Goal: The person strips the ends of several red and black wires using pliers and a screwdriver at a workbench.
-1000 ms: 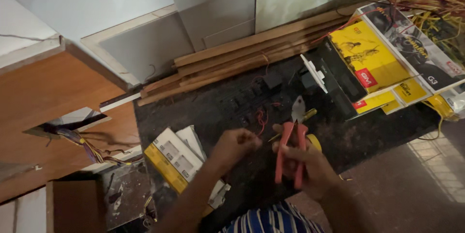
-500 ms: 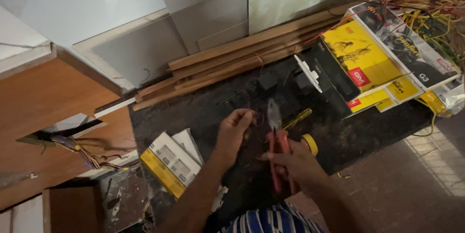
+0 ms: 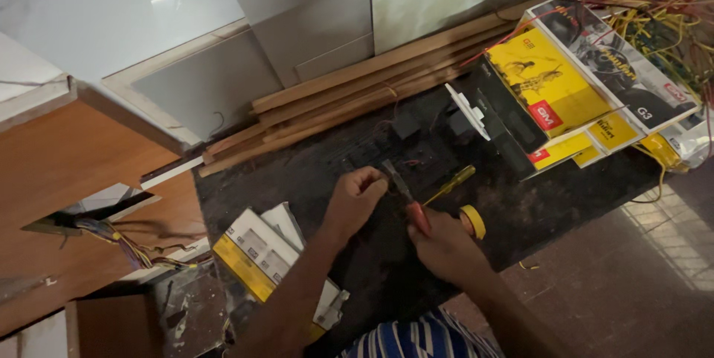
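A dark work surface (image 3: pixel 520 217) fills the middle of the frame, running from lower left to the right edge. A brown wooden cabinet panel (image 3: pixel 82 172) takes the left side, with a cut-out where coloured wires (image 3: pixel 119 243) spill out. Long wooden battens (image 3: pixel 357 94) lie in a stack along the surface's upper edge. In the upper right, yellow and black product boxes (image 3: pixel 565 86) lie fanned beside a tangle of yellow and red wires (image 3: pixel 662 8). At lower left, a white and yellow box (image 3: pixel 256 254) rests on the surface's near edge.

At centre, the left hand (image 3: pixel 355 198) is curled into a narrow pinch; what it pinches is too small to tell. Just right of it, the right hand (image 3: pixel 446 246) is closed around red-handled pliers (image 3: pixel 407 198), whose dark nose points up toward the left fingertips. A yellow-handled screwdriver (image 3: pixel 450 185) lies just beyond the pliers, and a yellow tape roll (image 3: pixel 472 220) sits right beside the right hand.
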